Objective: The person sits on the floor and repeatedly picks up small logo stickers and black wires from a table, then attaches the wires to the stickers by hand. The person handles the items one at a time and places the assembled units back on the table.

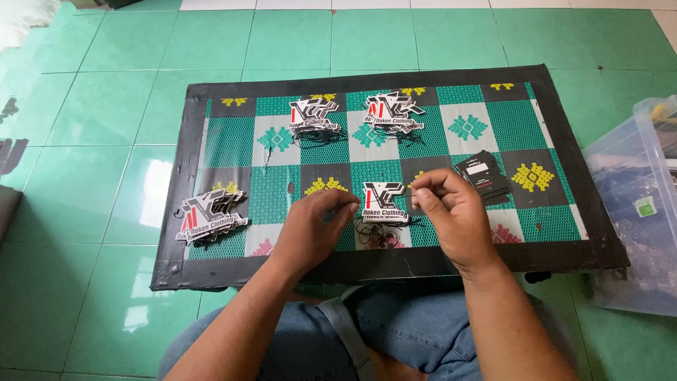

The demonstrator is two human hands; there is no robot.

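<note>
We cannot make out how the thin black string (395,192) sits between our fingertips, our right hand (451,215) hides part of the black card stack (485,173), and the clear plastic bin (635,204) runs off the right edge.

Mid-frame, the left hand (314,229) and right hand (451,212) pinched a thin black string (386,193) above a white die-cut tag (384,201).

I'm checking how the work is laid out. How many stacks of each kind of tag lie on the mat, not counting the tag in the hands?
White die-cut tag stacks: 3, far left, far right, near left edge.
Black card tag stacks: 1.
Total: 4 stacks on the mat.
</note>
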